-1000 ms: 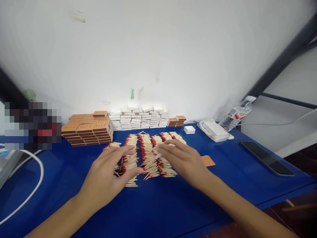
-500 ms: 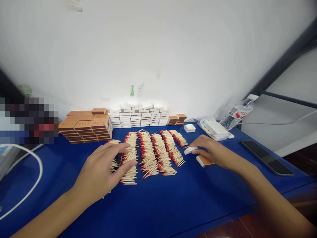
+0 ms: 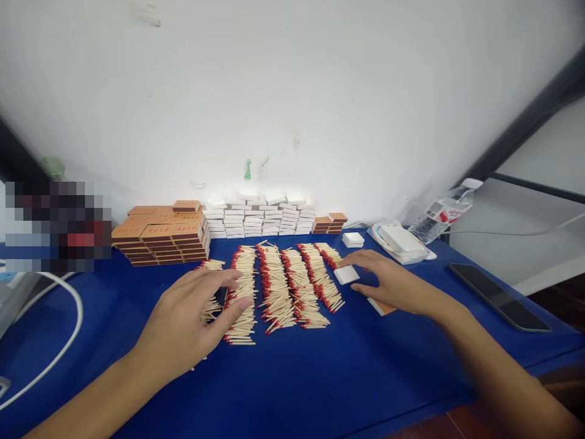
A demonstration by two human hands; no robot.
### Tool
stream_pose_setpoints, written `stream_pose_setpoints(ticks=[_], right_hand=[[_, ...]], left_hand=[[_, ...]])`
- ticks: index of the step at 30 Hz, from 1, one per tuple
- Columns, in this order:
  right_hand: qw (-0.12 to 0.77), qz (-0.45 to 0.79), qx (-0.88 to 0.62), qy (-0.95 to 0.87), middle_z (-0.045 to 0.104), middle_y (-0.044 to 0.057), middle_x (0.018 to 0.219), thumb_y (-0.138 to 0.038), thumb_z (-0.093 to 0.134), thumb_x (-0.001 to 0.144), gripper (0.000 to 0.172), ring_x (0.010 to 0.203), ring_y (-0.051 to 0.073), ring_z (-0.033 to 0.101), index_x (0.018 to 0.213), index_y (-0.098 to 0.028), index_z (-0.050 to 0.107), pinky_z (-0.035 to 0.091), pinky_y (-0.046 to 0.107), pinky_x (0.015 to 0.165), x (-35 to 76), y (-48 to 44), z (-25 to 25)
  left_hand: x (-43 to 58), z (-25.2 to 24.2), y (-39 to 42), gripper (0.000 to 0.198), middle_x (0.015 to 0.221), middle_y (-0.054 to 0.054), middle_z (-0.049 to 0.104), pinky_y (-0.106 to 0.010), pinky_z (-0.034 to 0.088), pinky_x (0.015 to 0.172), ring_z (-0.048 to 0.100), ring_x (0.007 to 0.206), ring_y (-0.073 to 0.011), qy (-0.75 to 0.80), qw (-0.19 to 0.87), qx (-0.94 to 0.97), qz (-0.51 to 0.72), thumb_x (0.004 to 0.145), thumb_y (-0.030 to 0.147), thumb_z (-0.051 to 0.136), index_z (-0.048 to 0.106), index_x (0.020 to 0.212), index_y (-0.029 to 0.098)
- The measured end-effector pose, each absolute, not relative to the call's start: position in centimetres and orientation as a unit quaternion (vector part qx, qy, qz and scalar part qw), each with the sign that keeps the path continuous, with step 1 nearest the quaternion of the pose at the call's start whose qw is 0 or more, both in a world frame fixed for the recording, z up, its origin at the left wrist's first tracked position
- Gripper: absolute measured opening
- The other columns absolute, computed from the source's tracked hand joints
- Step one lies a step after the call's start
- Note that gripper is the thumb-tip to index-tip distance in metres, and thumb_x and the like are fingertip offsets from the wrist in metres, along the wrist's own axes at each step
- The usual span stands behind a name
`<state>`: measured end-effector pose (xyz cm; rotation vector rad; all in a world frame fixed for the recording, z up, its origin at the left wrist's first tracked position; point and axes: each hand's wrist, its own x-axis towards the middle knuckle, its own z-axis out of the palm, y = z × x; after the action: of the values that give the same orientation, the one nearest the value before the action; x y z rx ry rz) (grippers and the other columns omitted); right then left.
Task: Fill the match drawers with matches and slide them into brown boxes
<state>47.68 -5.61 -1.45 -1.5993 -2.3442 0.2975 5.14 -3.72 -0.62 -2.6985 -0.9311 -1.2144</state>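
Observation:
Several rows of red-tipped matches (image 3: 276, 286) lie on the blue table (image 3: 292, 384). Over the leftmost rows hovers my left hand (image 3: 194, 311), thumb and fingers apart, nothing held. My right hand (image 3: 388, 279) is spread beside a small white box (image 3: 346, 274), which lies on the table at the right end of the rows, between the fingertips and thumb but not gripped. Partly under my right hand lies an orange matchbox (image 3: 382, 306). Two stacked white boxes (image 3: 353, 239) sit just behind it.
Orange matchboxes (image 3: 159, 235) are piled at the back left, beside stacked white boxes (image 3: 256, 218) and a few orange boxes (image 3: 329, 223). At right are white packs (image 3: 400, 241), a plastic bottle (image 3: 445, 213) and a phone (image 3: 498, 296). A white cable (image 3: 75, 323) curves at left.
My right hand has opened, letting go of the white box, which now lies flat on the table. My left hand keeps nearly the same pose. The view has shifted slightly.

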Motion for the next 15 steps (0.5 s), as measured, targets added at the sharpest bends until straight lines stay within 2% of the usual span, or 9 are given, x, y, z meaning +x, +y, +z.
stream_pose_setpoints(ticks=[6, 15], right_hand=[[0.150, 0.088, -0.537, -0.825, 0.068, 0.012, 0.125, -0.041, 0.066, 0.097, 0.031, 0.124, 0.034, 0.060, 0.124, -0.028, 0.071, 0.050, 0.053, 0.107, 48.3, -4.5, -2.1], [0.170, 0.074, -0.574, -0.798, 0.068, 0.014, 0.126, -0.050, 0.062, 0.098, 0.035, 0.118, 0.033, 0.063, 0.122, -0.025, 0.069, 0.052, 0.052, 0.101, 48.1, -5.3, -0.9]], left_hand=[[5.4, -0.6, -3.7, 0.026, 0.099, -0.003, 0.077, -0.037, 0.055, 0.097, 0.074, 0.096, -0.0210, -0.292, 0.022, -0.871, -0.394, 0.103, 0.036, 0.065, 0.065, 0.121, 0.018], [5.3, -0.8, -3.7, 0.023, 0.097, -0.003, 0.077, -0.038, 0.057, 0.096, 0.075, 0.094, -0.0204, -0.287, 0.026, -0.870, -0.400, 0.103, 0.035, 0.065, 0.065, 0.119, 0.018]])
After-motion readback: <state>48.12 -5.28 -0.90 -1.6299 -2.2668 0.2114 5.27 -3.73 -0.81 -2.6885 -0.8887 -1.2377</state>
